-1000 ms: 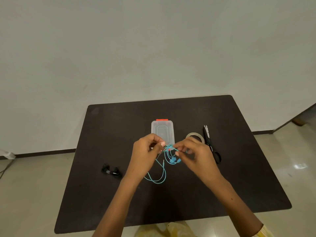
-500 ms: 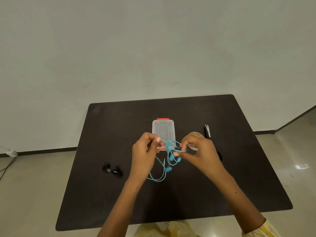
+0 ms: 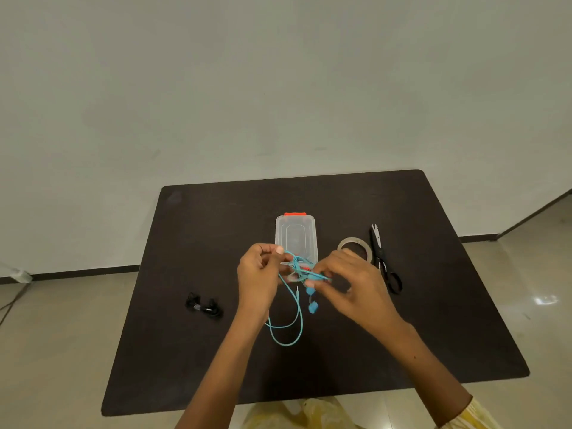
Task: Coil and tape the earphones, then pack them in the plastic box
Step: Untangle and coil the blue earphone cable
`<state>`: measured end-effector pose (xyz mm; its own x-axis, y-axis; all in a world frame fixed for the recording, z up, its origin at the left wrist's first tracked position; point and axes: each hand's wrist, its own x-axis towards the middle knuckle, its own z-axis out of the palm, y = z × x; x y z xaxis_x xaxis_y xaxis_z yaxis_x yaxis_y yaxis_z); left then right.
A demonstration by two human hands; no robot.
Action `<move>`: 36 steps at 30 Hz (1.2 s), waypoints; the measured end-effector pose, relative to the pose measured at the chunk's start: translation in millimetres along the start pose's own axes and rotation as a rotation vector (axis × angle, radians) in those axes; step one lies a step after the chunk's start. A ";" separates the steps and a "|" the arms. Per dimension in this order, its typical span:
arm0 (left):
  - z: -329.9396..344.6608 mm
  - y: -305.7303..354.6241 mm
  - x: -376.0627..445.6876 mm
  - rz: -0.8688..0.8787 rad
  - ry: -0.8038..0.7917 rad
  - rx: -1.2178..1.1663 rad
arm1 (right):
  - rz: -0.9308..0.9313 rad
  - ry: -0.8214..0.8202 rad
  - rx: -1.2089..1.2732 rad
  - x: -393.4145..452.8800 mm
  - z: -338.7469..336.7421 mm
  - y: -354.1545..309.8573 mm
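Currently you hold the blue earphones point(image 3: 298, 292) in both hands above the dark worktop point(image 3: 433, 320).

Your left hand point(image 3: 258, 278) keeps a closed grip on the cord near its top; your right hand point(image 3: 349, 284) pinches the tangled strands. A loop and two earbuds hang down between your wrists. Behind them on the worktop lies the plastic box point(image 3: 295, 235), lid on, with tape roll point(image 3: 354, 247) and scissors point(image 3: 383, 258) to its right and black earphones point(image 3: 204, 306) well left. Pale wall point(image 3: 278, 88); tiled floor point(image 3: 62, 335).
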<state>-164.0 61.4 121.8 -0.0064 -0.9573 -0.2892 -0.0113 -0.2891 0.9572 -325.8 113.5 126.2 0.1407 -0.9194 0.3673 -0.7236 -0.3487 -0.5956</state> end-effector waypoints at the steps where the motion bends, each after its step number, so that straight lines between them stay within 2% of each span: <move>1: -1.0 -0.6 0.1 0.011 -0.018 0.034 | 0.033 0.073 0.042 -0.3 -0.3 0.2; 4: -4.6 0.1 -1.3 0.061 -0.108 0.049 | 0.146 0.264 0.094 0.3 -2.7 2.1; 8: -2.2 4.1 -5.9 0.051 -0.262 -0.092 | 0.356 0.318 0.124 6.7 -3.0 4.3; 11: 2.0 3.4 -7.4 0.021 -0.246 -0.110 | 0.446 0.238 0.256 14.1 -1.5 6.1; 14: 6.1 0.4 -6.6 0.007 -0.153 -0.068 | 0.477 0.046 0.458 17.9 -5.4 8.4; 18: 3.9 -4.1 -2.7 0.100 -0.016 0.039 | 0.448 -0.218 0.725 15.2 -18.8 9.0; 21: 2.8 -3.6 -2.7 0.205 0.042 0.140 | 0.397 -0.290 0.717 13.1 -17.7 4.4; 23: 4.4 -1.1 -4.8 0.265 0.052 0.170 | 0.397 -0.233 0.649 12.4 -10.3 -0.4; 28: 3.2 2.9 -6.6 0.343 0.036 0.213 | 0.407 0.101 0.357 12.3 2.0 3.5; 30: -1.0 4.2 -3.3 0.315 0.052 0.197 | 0.353 0.138 0.289 10.1 0.8 9.1; 32: -5.1 5.5 2.0 0.241 0.080 0.141 | 0.303 0.140 0.333 5.2 -2.0 16.0; 36: -7.3 7.9 5.4 0.074 0.029 -0.056 | 0.391 0.158 0.375 -6.0 -3.5 29.6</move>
<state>-156.8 53.9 127.9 0.0234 -0.9756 -0.2181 0.0438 -0.2170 0.9752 -350.4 109.3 108.8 -0.2131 -0.9648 0.1539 -0.4082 -0.0552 -0.9112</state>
